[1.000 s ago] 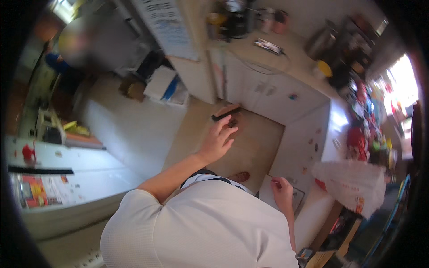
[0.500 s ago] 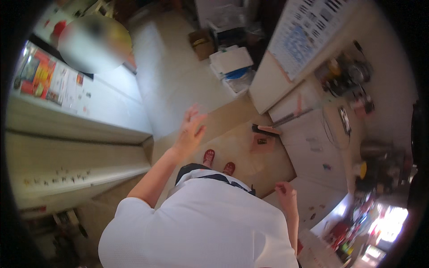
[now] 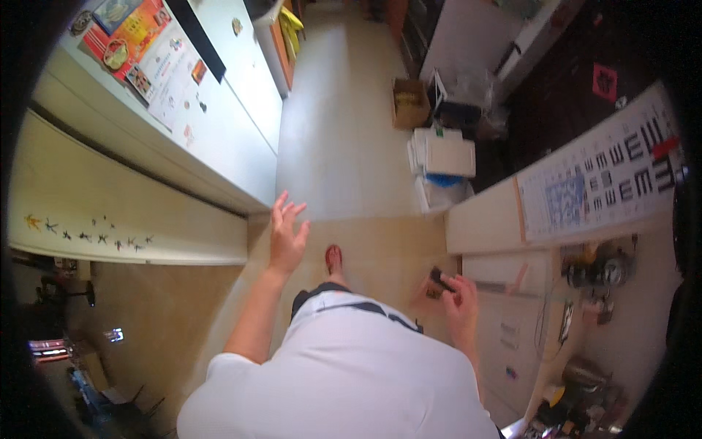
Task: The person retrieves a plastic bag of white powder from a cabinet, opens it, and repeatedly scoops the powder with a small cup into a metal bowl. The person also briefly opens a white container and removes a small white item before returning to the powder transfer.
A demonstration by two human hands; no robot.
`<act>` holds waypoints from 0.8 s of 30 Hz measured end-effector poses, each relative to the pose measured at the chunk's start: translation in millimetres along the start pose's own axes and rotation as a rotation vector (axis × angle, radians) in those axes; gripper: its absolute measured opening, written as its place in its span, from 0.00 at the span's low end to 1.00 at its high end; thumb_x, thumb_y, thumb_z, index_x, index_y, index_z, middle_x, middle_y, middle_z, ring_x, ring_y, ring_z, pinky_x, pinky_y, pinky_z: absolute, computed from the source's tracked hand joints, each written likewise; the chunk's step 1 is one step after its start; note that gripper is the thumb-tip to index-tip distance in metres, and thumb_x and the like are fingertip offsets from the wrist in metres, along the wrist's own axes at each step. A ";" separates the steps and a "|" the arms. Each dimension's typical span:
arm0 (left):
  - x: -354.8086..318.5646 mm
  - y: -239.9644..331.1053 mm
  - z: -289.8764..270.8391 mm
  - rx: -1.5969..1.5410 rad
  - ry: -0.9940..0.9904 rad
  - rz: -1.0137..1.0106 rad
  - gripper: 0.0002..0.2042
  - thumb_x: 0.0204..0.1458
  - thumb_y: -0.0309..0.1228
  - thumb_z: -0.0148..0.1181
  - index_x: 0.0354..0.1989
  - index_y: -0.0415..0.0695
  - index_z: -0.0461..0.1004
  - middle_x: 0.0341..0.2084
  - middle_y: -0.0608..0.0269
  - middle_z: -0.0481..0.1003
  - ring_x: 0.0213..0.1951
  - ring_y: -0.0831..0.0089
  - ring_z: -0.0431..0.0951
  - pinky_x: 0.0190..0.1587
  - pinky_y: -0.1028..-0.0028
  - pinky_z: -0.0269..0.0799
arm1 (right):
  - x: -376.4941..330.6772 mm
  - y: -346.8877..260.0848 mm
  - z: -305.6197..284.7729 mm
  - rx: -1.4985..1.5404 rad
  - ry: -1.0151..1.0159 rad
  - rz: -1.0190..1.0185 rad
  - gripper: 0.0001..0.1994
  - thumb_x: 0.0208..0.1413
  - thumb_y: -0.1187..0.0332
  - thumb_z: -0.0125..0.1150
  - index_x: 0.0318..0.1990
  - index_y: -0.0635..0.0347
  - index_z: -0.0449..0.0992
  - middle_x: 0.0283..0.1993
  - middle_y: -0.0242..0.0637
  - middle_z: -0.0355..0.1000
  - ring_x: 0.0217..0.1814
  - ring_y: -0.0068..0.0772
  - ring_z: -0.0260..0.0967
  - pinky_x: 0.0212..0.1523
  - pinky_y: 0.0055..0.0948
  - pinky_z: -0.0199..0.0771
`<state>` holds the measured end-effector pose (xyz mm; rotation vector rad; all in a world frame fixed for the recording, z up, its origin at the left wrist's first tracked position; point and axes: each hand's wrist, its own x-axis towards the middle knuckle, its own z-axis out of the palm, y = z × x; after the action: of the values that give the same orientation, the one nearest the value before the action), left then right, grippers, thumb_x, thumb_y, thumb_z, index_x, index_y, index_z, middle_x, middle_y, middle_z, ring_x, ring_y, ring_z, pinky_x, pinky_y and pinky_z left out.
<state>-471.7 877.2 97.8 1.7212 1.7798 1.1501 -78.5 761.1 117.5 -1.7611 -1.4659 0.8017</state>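
My left hand (image 3: 287,235) is held out in front of me with its fingers spread, and nothing is in it. It is nearest to the lower corner of the white fridge-like cabinet (image 3: 241,150). My right hand (image 3: 461,301) hangs at my right side, fingers loosely bent and apart, with nothing seen in it. Beyond its fingertips, on the floor, lie a dark-bristled brush (image 3: 439,277) and a pinkish dustpan (image 3: 424,291), partly covered by the hand in this view. One red shoe (image 3: 334,257) shows on the floor ahead of my white shirt.
A pale floor passage (image 3: 344,146) runs ahead. At its right stand a cardboard box (image 3: 410,102) and a stack of white containers (image 3: 447,155). A cream door panel (image 3: 124,212) with small figures stands left; an eye chart (image 3: 621,179) hangs right, above a cabinet (image 3: 504,329).
My view has turned right and moved forward. The dustpan and brush are now near my right hand, which has come forward. My left hand stays raised and spread.
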 end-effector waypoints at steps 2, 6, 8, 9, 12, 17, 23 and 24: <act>33.3 -11.3 -4.5 -0.021 0.037 -0.003 0.17 0.54 0.21 0.62 0.53 0.40 0.76 0.69 0.50 0.57 0.62 0.51 0.69 0.62 0.59 0.69 | 23.1 -4.4 20.7 0.080 0.043 0.014 0.17 0.60 0.78 0.58 0.57 0.63 0.72 0.66 0.41 0.63 0.43 0.27 0.74 0.40 0.22 0.76; 97.3 -45.3 -32.4 0.004 0.119 0.001 0.17 0.54 0.20 0.61 0.53 0.39 0.76 0.69 0.50 0.57 0.61 0.51 0.70 0.61 0.59 0.69 | 76.3 -49.3 43.1 0.164 0.111 0.094 0.18 0.60 0.78 0.58 0.58 0.64 0.71 0.64 0.43 0.63 0.38 0.21 0.70 0.39 0.21 0.74; 128.5 -65.8 -52.7 0.066 0.151 -0.001 0.17 0.54 0.20 0.61 0.53 0.38 0.75 0.69 0.50 0.57 0.60 0.51 0.71 0.61 0.59 0.69 | 106.6 -61.3 55.7 0.313 0.115 0.168 0.18 0.60 0.80 0.56 0.57 0.65 0.71 0.65 0.44 0.61 0.38 0.21 0.71 0.37 0.22 0.74; 142.5 -83.1 -60.9 0.061 0.176 0.018 0.17 0.54 0.19 0.61 0.53 0.38 0.75 0.68 0.50 0.58 0.59 0.50 0.72 0.60 0.59 0.71 | 119.8 -74.9 59.0 0.351 0.111 0.216 0.17 0.59 0.80 0.56 0.57 0.65 0.71 0.65 0.44 0.61 0.38 0.21 0.72 0.37 0.22 0.74; 177.5 -105.8 -79.3 0.100 0.231 -0.065 0.18 0.54 0.19 0.60 0.54 0.38 0.75 0.68 0.50 0.58 0.60 0.50 0.71 0.59 0.59 0.72 | 162.6 -90.2 72.1 0.282 0.020 0.219 0.16 0.58 0.80 0.56 0.54 0.66 0.72 0.65 0.43 0.61 0.38 0.21 0.72 0.37 0.22 0.74; 231.7 -106.7 -64.7 0.124 0.206 -0.050 0.17 0.54 0.19 0.59 0.54 0.39 0.75 0.67 0.50 0.59 0.59 0.51 0.72 0.58 0.59 0.73 | 239.3 -56.8 105.0 0.062 -0.147 0.130 0.14 0.56 0.77 0.59 0.50 0.65 0.74 0.61 0.41 0.64 0.36 0.22 0.71 0.35 0.24 0.75; 263.7 -80.5 -20.1 0.158 0.126 -0.102 0.15 0.54 0.19 0.59 0.51 0.41 0.77 0.62 0.53 0.67 0.50 0.56 0.77 0.51 0.64 0.76 | 339.7 45.7 140.2 0.003 -0.264 -0.019 0.13 0.53 0.74 0.62 0.47 0.63 0.76 0.54 0.40 0.68 0.34 0.26 0.73 0.33 0.25 0.75; 266.1 -80.2 -14.8 0.148 0.105 -0.178 0.14 0.54 0.19 0.60 0.50 0.41 0.77 0.60 0.53 0.68 0.47 0.58 0.79 0.49 0.65 0.77 | 360.7 32.5 140.5 0.046 -0.282 0.016 0.12 0.54 0.74 0.62 0.47 0.63 0.77 0.54 0.41 0.68 0.35 0.26 0.72 0.34 0.24 0.75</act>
<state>-573.9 1135.7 110.0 1.5682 2.0822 1.0741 -114.4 1130.3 2.4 -1.6787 -1.6001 1.1199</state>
